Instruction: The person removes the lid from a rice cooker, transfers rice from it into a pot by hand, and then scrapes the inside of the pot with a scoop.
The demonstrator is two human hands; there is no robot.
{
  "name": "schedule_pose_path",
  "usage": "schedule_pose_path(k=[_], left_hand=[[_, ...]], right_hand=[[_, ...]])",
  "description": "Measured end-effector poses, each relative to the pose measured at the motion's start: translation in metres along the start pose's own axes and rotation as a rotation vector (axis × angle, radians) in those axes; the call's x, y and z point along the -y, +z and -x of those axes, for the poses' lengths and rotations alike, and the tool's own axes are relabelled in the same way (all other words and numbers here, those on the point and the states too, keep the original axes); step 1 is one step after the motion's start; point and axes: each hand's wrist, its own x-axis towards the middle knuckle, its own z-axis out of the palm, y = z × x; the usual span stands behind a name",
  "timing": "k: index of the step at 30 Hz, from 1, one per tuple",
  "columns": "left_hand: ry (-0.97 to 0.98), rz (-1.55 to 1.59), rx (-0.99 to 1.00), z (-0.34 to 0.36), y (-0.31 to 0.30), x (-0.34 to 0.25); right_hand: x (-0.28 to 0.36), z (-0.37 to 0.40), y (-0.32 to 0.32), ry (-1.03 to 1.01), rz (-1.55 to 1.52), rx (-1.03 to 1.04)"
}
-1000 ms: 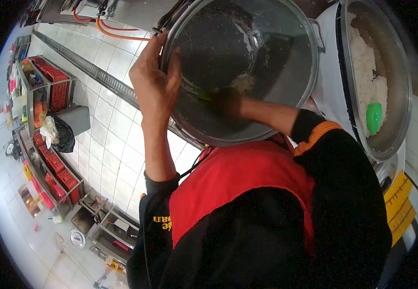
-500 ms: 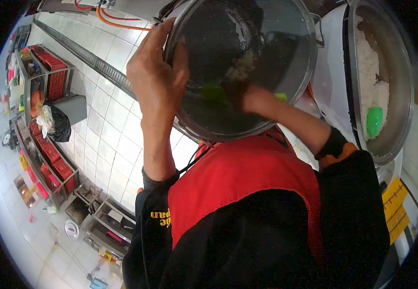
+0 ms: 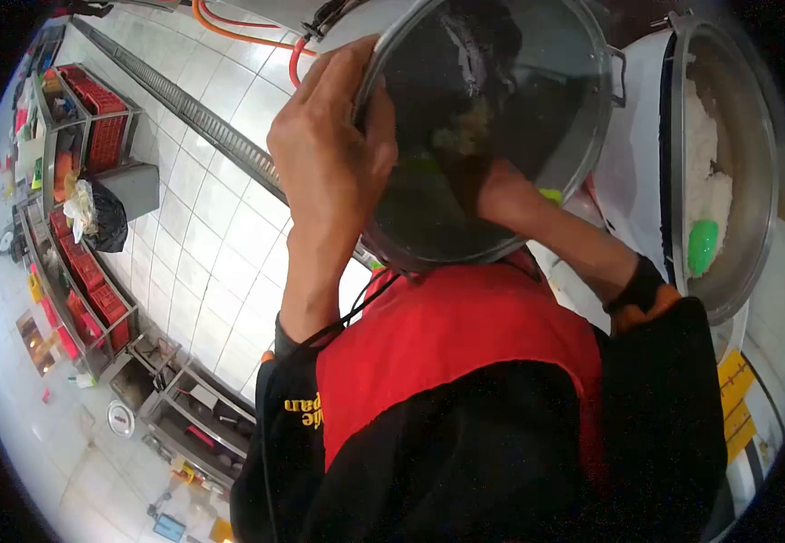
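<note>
A large, deep metal pot [image 3: 410, 249] is tilted with its mouth towards me; its inside is dark, with some pale residue. My left hand [image 3: 329, 145] is closed around the left side of its rim. Inside the pot, my right hand [image 3: 505, 195] is wrapped around a green paddle [image 3: 551, 195]. The handle end sticks out on the hand's right; a dim green part shows to its left. Shadow hides most of the fingers and the paddle's tip.
To the right, a wide metal pan [image 3: 759, 244] holds white rice [image 3: 702, 136] with a green utensil [image 3: 704, 246] lying on it. An orange hose [image 3: 229, 34] runs behind the pot. At left stand racks with red crates [image 3: 107, 149] and a black bag [image 3: 107, 217].
The pot and my left hand on its rim have shifted to the right. Inside the pot, my right hand has moved slightly right with the green paddle.
</note>
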Motion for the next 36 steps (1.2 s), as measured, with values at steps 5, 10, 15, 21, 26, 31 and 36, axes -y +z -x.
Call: schedule_pose_path(k=[5, 10, 15, 21, 26, 31, 36], left_hand=[[0.016, -0.021, -0.017, 0.003, -0.002, -0.008], [0.093, -0.041, -0.001, 0.000, 0.000, -0.005], [0.049, -0.037, 0.006, -0.003, -0.003, -0.005], [0.030, -0.006, 0.001, -0.005, 0.000, -0.007], [0.011, -0.022, 0.019, -0.004, -0.002, -0.009], [-0.029, -0.047, 0.018, -0.007, -0.001, -0.008], [-0.039, -0.060, 0.010, -0.011, 0.000, -0.005]], right_hand=[[-0.010, -0.007, -0.003, 0.092, 0.454, -0.272], [0.011, -0.034, 0.021, -0.069, -0.073, 0.232], [-0.056, -0.040, -0.001, 0.323, 0.009, 0.302], [-0.038, -0.064, 0.024, 0.156, -0.092, 0.181], [-0.082, -0.043, 0.008, 0.262, 0.042, 0.169], [-0.095, -0.024, 0.009, 0.326, -0.044, 0.427], [-0.054, -0.023, -0.016, 0.525, -0.232, 0.350]])
